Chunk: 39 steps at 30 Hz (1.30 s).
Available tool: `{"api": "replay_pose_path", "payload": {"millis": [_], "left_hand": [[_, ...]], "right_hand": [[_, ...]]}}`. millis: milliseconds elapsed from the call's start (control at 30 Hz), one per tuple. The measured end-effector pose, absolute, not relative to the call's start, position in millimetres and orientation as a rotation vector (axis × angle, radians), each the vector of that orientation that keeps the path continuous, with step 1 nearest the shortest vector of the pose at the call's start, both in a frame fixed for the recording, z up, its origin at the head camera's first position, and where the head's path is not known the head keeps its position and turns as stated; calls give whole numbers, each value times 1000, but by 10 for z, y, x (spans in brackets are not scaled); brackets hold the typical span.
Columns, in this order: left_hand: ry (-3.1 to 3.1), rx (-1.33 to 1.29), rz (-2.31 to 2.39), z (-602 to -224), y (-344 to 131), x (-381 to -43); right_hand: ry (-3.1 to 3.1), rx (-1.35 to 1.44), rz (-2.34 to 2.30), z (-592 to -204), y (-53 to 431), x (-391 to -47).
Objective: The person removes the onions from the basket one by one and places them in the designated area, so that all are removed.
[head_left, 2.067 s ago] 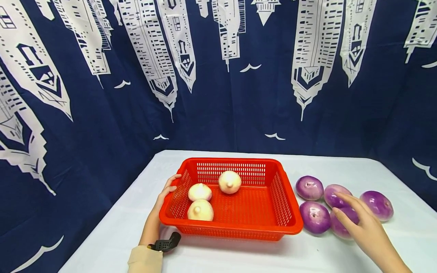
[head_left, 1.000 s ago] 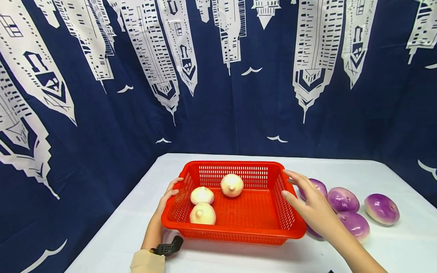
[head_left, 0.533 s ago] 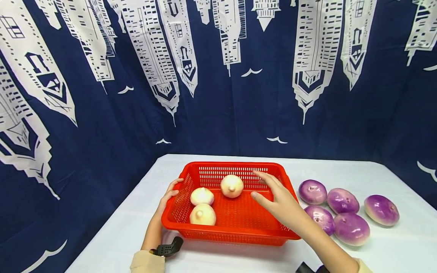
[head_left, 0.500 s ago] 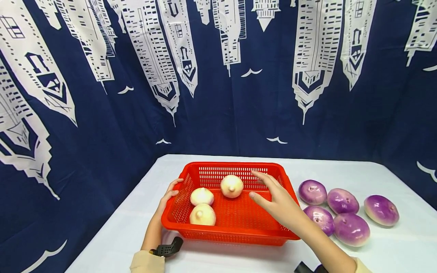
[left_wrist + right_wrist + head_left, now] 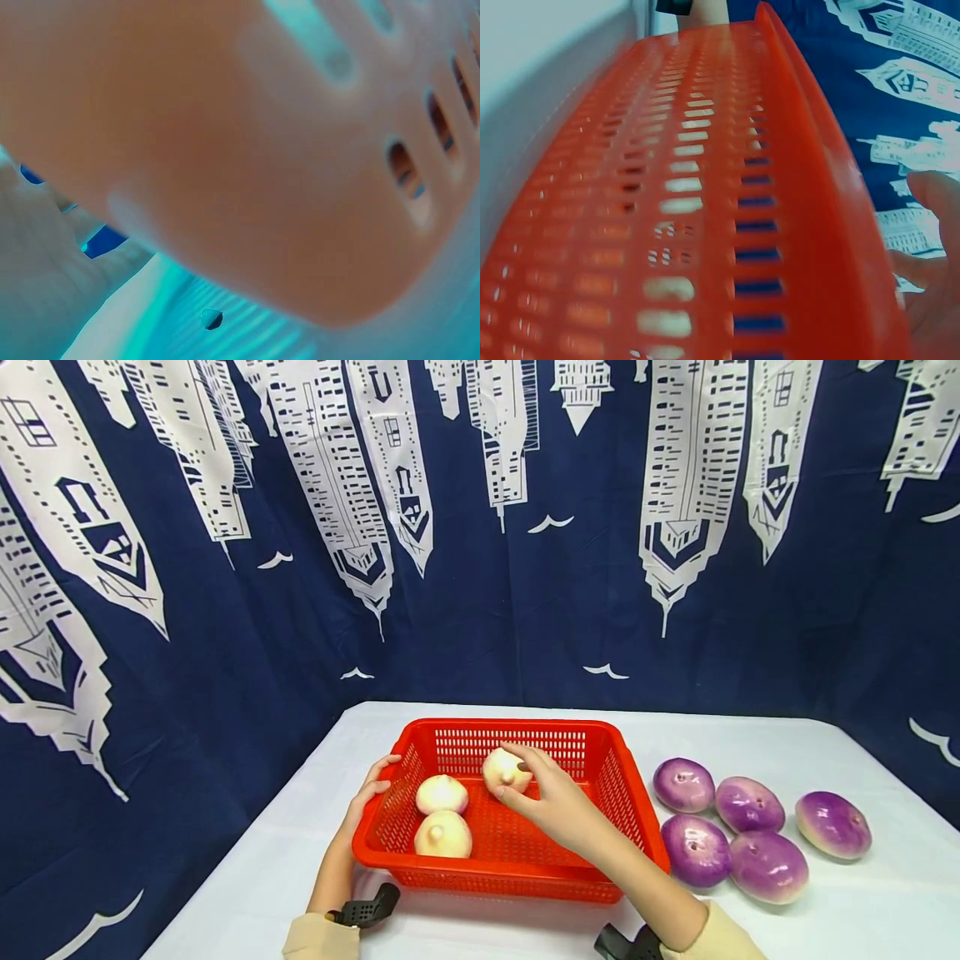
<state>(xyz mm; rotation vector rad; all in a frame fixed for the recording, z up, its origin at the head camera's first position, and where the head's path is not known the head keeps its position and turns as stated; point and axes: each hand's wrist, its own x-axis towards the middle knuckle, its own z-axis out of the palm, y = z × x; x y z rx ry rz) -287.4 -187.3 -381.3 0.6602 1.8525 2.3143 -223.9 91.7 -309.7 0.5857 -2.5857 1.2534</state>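
A red plastic basket (image 5: 491, 865) with slotted walls stands on the white table. My left hand (image 5: 366, 792) holds its left rim, fingertips over the edge; in the left wrist view this hand (image 5: 45, 262) is partly behind the blurred basket wall (image 5: 225, 165). Three pale turnips with their root nubs showing lie inside: a front one (image 5: 442, 835), one just behind it (image 5: 441, 796) and a back one (image 5: 497, 767). Over the basket, my right hand (image 5: 561, 806) has thumb and fingers spread, overlapping the back turnip. The right wrist view shows its thumb and fingers apart above the rim.
Several purple turnips (image 5: 696, 850) lie on the white table (image 5: 847, 914) right of the basket, one (image 5: 832, 825) apart from the others. Behind the table hangs a navy curtain (image 5: 510, 635) with white buildings. Black devices are strapped to the left wrist (image 5: 367, 907) and right wrist (image 5: 630, 943).
My right hand has moved left from the purple turnips, across the basket's right rim, to the back pale turnip. My left hand stays on the rim, and the turnips lie as before.
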Motion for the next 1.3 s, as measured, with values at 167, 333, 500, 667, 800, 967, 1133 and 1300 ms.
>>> {"api": "replay_pose_path", "payload": {"millis": [167,333,500,667,800,967,1133,1300], "left_hand": [[1866,633,2316,-3816,-1878,-2865],[1879,558,2309,-3791,-1873,-2871],[1876,566,2302,-3783,-1868,-2880],[1891,576,2293,-3790,-1862,-2878],[1899,573,2296,-3784,-1863,-2877],[1910,576,2293,-3759,-1867,-2874],[1904,582,2303,-3758,-1871,-2872],[1894,623,2297,-3787,-1878,-2873]], "right_hand": [[-2656,607,1201,-3156,722,-2289],[-2766,704,1036,-3175,554,-2323],[-2847,822,905,-3204,413,-2368],[-2921,876,870,-3226,301,-2404],[-2950,867,956,-3250,225,-2459],[-2988,812,1014,-3271,147,-2488],[-3053,771,886,-3339,90,-2481],[-3094,799,689,-3404,79,-2468]]}}
